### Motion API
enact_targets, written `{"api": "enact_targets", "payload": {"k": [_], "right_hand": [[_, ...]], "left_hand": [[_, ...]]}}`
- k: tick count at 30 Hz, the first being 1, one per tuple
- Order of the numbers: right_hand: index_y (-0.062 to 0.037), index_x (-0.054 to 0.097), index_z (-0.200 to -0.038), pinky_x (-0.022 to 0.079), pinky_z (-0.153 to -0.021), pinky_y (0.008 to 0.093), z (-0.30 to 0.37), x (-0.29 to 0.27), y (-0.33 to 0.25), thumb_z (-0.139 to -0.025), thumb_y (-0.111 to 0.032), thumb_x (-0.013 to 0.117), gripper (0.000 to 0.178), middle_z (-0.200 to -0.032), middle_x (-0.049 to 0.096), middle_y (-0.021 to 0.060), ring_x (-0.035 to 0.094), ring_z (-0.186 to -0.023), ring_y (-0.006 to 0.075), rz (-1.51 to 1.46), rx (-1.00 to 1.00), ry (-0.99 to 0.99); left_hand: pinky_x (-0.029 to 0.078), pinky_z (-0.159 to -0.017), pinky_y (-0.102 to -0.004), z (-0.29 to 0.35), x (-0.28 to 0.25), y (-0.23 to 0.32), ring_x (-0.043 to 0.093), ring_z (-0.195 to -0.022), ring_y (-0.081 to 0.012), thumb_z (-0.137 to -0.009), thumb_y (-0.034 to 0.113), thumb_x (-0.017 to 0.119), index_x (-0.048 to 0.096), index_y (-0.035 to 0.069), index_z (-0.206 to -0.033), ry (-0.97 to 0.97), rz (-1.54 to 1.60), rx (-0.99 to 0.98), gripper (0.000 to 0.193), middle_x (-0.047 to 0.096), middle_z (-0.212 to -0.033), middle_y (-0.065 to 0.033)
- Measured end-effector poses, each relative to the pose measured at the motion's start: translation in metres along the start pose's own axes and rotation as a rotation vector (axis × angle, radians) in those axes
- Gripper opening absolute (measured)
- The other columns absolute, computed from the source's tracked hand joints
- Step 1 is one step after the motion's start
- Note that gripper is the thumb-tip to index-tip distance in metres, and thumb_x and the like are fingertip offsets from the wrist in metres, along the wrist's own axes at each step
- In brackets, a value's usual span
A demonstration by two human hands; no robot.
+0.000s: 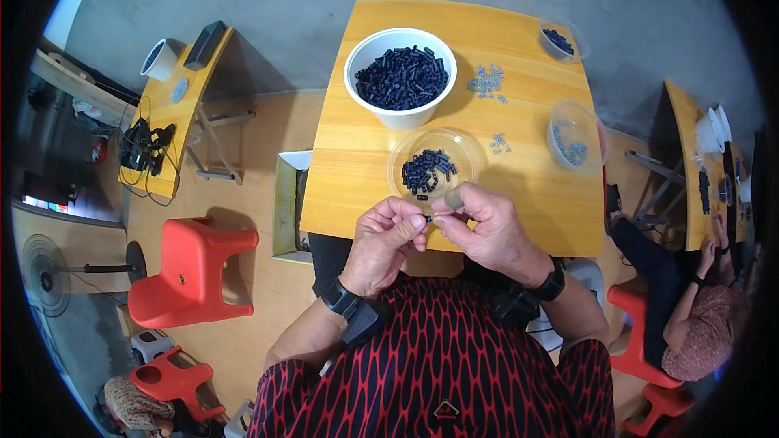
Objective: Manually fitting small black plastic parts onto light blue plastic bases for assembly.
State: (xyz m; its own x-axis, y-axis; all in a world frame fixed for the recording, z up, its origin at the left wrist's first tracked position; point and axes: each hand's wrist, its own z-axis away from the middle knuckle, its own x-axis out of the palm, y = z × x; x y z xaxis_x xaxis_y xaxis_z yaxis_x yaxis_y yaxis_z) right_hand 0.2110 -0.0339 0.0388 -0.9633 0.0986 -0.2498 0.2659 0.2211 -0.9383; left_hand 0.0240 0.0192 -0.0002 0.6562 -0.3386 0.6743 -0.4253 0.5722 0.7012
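My left hand (385, 240) and my right hand (485, 227) meet at the near edge of a small wooden table (357, 186). Their fingertips pinch one tiny dark part (428, 217) between them. Just beyond the fingers sits a clear shallow dish (406, 146) holding several small black cylindrical pieces. Behind it stands a white bowl (355, 61) heaped with the same black pieces. Loose small grey metal bits (487, 81) lie on the table to the right of the bowl.
Two clear plastic cups, one (573, 138) with grey bits and one (560, 39) with dark pieces, stand on the table's right side. A red plastic stool (191, 272) is at my left. Another person (690, 316) sits at a table at the right. A cardboard box (286, 203) lies below the table's left edge.
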Motion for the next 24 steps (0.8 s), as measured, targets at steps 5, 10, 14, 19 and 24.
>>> {"api": "enact_targets", "payload": {"k": [5,10,14,19,24], "right_hand": [[0.0015,0.059,-0.086,0.052,-0.061,0.0366,-0.007,-0.006,-0.009,-0.082,0.004,0.068,0.010,-0.080,0.063,0.0162,0.067,-0.071,0.0310,0.179,-0.125,-0.070],[0.0011,0.055,-0.080,0.048,-0.058,0.0423,-0.015,-0.011,-0.016,-0.078,0.004,0.068,0.013,-0.072,0.058,0.0156,0.062,-0.068,0.0367,0.264,-0.227,-0.183],[0.0015,0.061,-0.085,0.054,-0.064,0.0330,-0.018,-0.017,-0.014,-0.082,0.003,0.071,0.011,-0.082,0.070,0.0129,0.071,-0.074,0.0269,0.249,-0.132,-0.292],[0.0021,0.065,-0.092,0.054,-0.066,0.0319,-0.015,-0.016,-0.013,-0.083,-0.002,0.072,0.012,-0.086,0.069,0.0153,0.071,-0.073,0.0235,0.062,0.094,-0.342],[0.0031,0.065,-0.089,0.055,-0.068,0.0302,-0.002,-0.010,0.000,-0.085,0.001,0.070,0.007,-0.088,0.071,0.0123,0.071,-0.076,0.0193,-0.207,0.272,-0.155]], "left_hand": [[0.058,-0.067,-0.0284,0.002,0.000,0.003,0.067,-0.072,-0.0151,-0.092,0.001,0.067,0.063,0.001,-0.097,0.018,-0.103,0.041,0.007,0.069,-0.085,-0.0092],[0.058,-0.066,-0.0286,0.005,-0.003,0.004,0.069,-0.070,-0.0163,-0.089,-0.002,0.069,0.062,0.001,-0.093,-0.011,-0.231,0.074,0.009,0.070,-0.084,-0.0109],[0.058,-0.063,-0.0291,0.006,-0.003,0.002,0.069,-0.070,-0.0170,-0.089,-0.002,0.069,0.060,0.002,-0.089,-0.054,-0.205,0.039,0.010,0.070,-0.083,-0.0108],[0.059,-0.062,-0.0301,0.008,-0.006,0.002,0.069,-0.070,-0.0177,-0.090,-0.002,0.069,0.060,0.002,-0.088,-0.072,-0.192,0.045,0.010,0.070,-0.083,-0.0114],[0.060,-0.063,-0.0309,0.007,-0.006,0.001,0.070,-0.071,-0.0177,-0.091,-0.001,0.068,0.060,0.003,-0.089,-0.029,-0.057,0.009,0.008,0.069,-0.085,-0.0114]]}}
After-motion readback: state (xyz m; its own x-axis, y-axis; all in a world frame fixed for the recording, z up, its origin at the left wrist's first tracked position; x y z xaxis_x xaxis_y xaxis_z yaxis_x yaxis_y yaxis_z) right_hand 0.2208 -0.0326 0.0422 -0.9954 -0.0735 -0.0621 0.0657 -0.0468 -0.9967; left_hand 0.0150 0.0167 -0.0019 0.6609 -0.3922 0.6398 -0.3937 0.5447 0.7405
